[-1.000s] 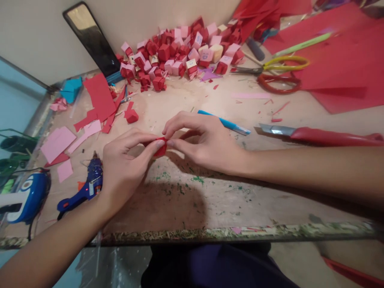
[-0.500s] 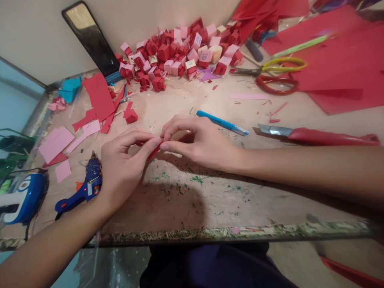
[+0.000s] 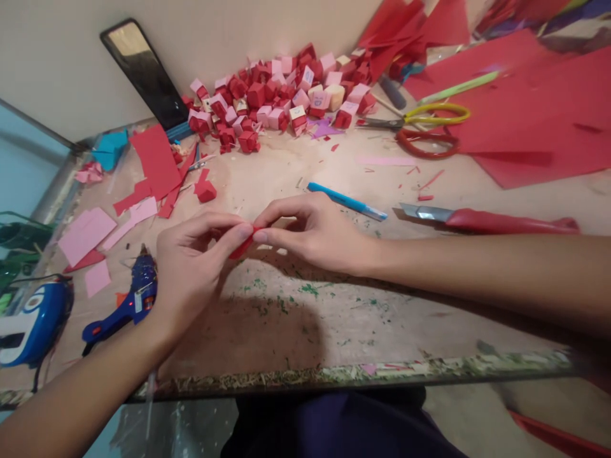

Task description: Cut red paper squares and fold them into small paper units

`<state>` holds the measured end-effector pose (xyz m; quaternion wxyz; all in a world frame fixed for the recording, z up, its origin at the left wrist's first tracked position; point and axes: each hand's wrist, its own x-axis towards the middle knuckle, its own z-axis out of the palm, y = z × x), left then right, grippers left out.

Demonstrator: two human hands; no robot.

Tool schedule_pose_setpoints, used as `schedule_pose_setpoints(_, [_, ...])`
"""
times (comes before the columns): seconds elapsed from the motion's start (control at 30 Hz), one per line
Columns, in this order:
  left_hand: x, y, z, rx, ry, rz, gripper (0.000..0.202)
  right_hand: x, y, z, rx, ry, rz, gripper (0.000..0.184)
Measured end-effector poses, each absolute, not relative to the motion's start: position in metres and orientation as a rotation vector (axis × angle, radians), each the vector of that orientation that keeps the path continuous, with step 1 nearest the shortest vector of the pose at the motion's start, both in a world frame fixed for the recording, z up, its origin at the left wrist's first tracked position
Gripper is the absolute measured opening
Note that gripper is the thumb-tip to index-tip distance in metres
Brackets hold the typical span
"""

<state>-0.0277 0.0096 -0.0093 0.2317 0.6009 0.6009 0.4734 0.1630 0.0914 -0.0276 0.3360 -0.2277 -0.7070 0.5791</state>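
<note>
Both hands meet over the middle of the scuffed tan wooden bench (image 3: 334,318), pinching one small folded piece of red paper (image 3: 241,245) between them. The left hand (image 3: 191,267) has its thumb and forefinger closed on the near-left side of the paper; the right hand (image 3: 315,232) has its grip closed the same way on the paper's right edge, fingertips almost touching those of the left. The paper is held just above the bench surface, and most of it is hidden by the fingers.

Just left of the left wrist lies a blue hot-glue gun (image 3: 128,305). Just beyond the right hand lies a blue pen (image 3: 346,201), and to its right a red-handled utility knife (image 3: 491,221) with the blade out. Further right and far, yellow-handled scissors (image 3: 420,116) lie against red-handled scissors (image 3: 427,141), beside large sheets of red paper (image 3: 539,121). At the far edge, against the wall, sits a heap of small red and pink paper cubes (image 3: 281,95). On the left lie pink paper scraps (image 3: 86,232) and red paper offcuts (image 3: 155,159), with a black-framed mirror (image 3: 140,70) leaning on the wall behind them.
</note>
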Motion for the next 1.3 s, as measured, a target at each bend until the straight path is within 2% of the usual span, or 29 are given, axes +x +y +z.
schedule_pose_setpoints(0.27, [-0.0243, 0.0098, -0.0088, 1.600, 1.670, 1.320, 0.007, 0.1638, 0.0928, -0.0275, -0.601, -1.828, 1.477, 0.016])
schedule_pose_setpoints(0.43, [-0.0253, 0.0119, -0.0110, 1.501, 1.660, 1.377, 0.008, 0.1649, 0.0936, -0.0271, -0.590, -1.820, 1.554, 0.025])
schedule_pose_setpoints(0.6, [-0.0269, 0.0128, -0.0134, 1.495, 1.634, 1.378, 0.013, 0.1640, 0.0930, -0.0247, -0.632, -1.837, 1.593, 0.024])
schedule_pose_setpoints(0.9, [-0.0249, 0.0135, -0.0107, 1.470, 1.648, 1.247, 0.004, 0.1626, 0.0956, -0.0262, -0.669, -1.748, 1.471, 0.031])
schedule_pose_setpoints(1.3, [-0.0268, 0.0121, -0.0144, 1.501, 1.652, 1.279, 0.006, 0.1627, 0.0963, -0.0298, -0.665, -1.841, 1.512, 0.023])
